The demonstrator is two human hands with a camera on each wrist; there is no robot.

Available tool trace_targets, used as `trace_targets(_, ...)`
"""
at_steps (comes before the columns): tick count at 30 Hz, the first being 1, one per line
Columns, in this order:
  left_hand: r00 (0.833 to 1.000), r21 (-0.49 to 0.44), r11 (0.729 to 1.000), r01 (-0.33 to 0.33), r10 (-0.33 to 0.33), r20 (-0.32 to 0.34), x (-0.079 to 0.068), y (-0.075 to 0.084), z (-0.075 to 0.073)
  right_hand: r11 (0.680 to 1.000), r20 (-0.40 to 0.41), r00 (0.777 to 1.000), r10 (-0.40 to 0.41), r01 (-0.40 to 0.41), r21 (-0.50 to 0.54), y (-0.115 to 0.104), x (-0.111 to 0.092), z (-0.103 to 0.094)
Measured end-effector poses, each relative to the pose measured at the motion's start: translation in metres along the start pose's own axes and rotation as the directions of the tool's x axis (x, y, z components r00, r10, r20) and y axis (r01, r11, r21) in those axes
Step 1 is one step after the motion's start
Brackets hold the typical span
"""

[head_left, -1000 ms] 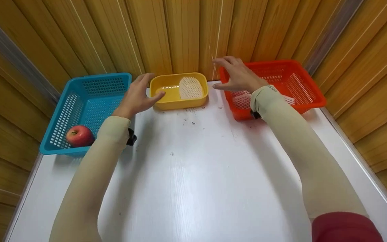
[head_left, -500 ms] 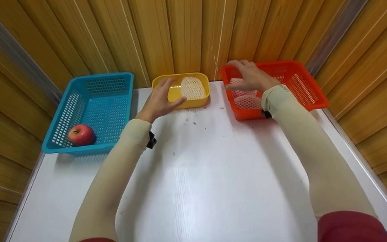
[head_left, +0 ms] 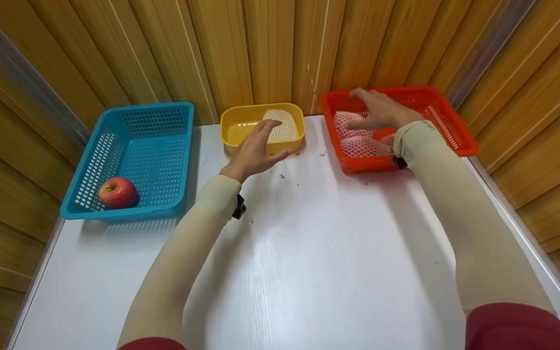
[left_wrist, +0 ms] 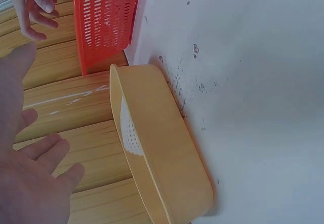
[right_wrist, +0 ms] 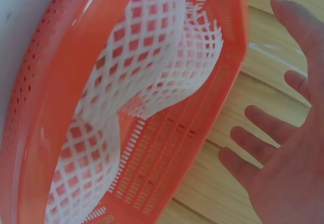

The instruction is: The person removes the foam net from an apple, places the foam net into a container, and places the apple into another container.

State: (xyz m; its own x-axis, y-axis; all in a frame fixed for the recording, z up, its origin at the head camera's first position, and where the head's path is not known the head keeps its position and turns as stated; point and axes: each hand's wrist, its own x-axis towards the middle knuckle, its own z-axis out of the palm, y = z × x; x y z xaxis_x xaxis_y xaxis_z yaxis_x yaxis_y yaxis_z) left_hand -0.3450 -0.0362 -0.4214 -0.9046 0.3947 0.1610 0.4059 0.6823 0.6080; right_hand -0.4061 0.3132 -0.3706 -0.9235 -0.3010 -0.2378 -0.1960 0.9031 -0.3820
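Observation:
My left hand, fingers spread and holding nothing, hovers over the front of the small yellow container. A flattened white foam net lies in that container, partly hidden by the fingers in the head view. Above the left part of the red basket is my right hand, also with nothing in it. Several rounded, reddish things in white foam nets lie in the basket below it; their kind is hidden by the mesh. A red apple sits in the blue basket.
The blue basket stands at the left and the red one at the right of a white table. The yellow container is between them, against a wood-panelled wall. More panelling closes off the right side.
My left hand has moved right, from beside the blue basket to the front of the yellow container. My right hand has shifted right over the red basket, uncovering more of the netted things.

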Motion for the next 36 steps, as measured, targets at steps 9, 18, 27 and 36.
trace_targets(9, 1.000, -0.050, 0.998, -0.023, 0.024, 0.020, 0.003, 0.008, 0.016, 0.999, 0.039, 0.999, 0.029, -0.028, -0.024, 0.007, -0.003, -0.001)
trace_targets(18, 0.999, -0.088, 0.996, -0.015, 0.019, 0.044, 0.008, 0.022, 0.028, 0.999, 0.055, 0.998, 0.044, -0.043, -0.028, 0.011, -0.005, -0.003)
trace_targets(27, 0.994, -0.041, 0.997, -0.059, 0.063, 0.086, 0.018, 0.044, 0.052, 0.997, 0.099, 0.992, 0.076, -0.073, -0.032, 0.017, -0.007, -0.004)
trace_targets(36, 0.987, -0.001, 0.996, -0.084, 0.084, 0.135, 0.024, 0.059, 0.074, 0.995, 0.130, 0.987, 0.096, -0.096, -0.010, 0.021, -0.013, -0.005)
